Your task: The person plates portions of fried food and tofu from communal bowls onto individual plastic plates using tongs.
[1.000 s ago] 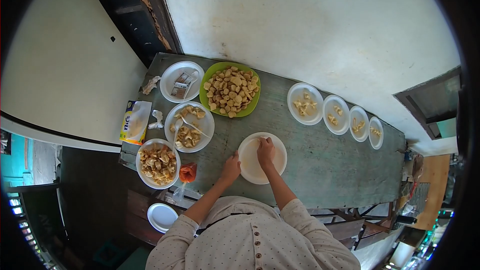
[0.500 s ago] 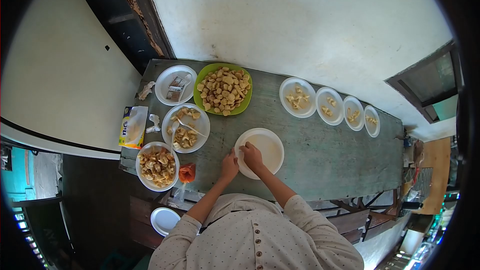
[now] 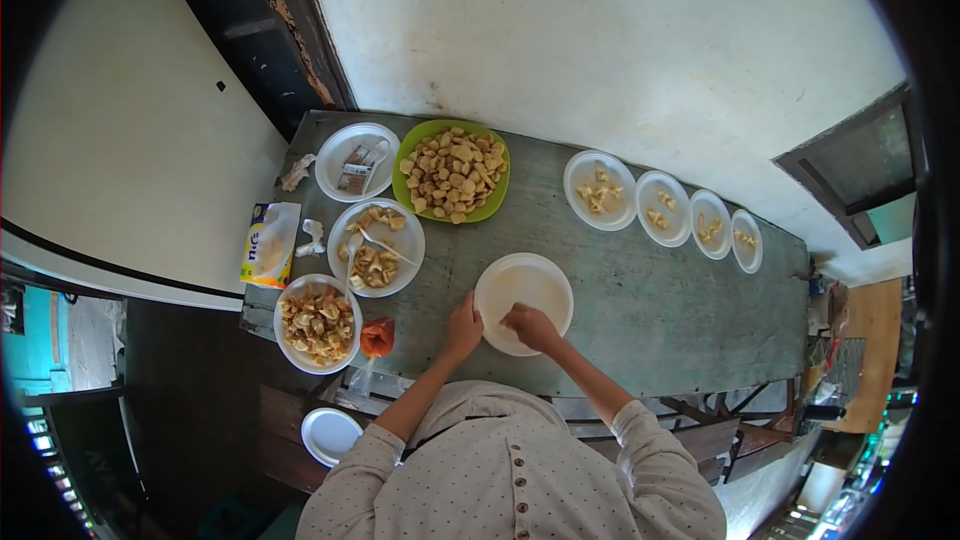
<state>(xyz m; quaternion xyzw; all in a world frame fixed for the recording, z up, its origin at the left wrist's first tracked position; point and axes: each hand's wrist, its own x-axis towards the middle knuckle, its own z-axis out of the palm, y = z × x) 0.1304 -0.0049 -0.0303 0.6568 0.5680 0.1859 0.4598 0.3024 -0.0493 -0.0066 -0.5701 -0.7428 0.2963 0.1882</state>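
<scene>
A round white plate [image 3: 535,285], with only a thin yellowish film showing on it, lies in front of me on the green table [image 3: 660,330]. At its left rim is my left hand [image 3: 463,326], fingers closed against the edge. Over the lower part of the plate is my right hand [image 3: 531,328], its fingers curled together; whatever they hold is too small to make out.
Left are a green bowl of brown pieces [image 3: 455,175], plates of dumpling-like food [image 3: 318,325] [image 3: 378,265], a plate with a packet and spoon [image 3: 352,168], a tissue pack [image 3: 268,243] and a red bag [image 3: 377,337]. Several small-portion plates [image 3: 600,195] stand back right.
My right hand has moved from the plate's left side toward its lower middle. My left hand remains at the left rim. The whole view has shifted slightly.
</scene>
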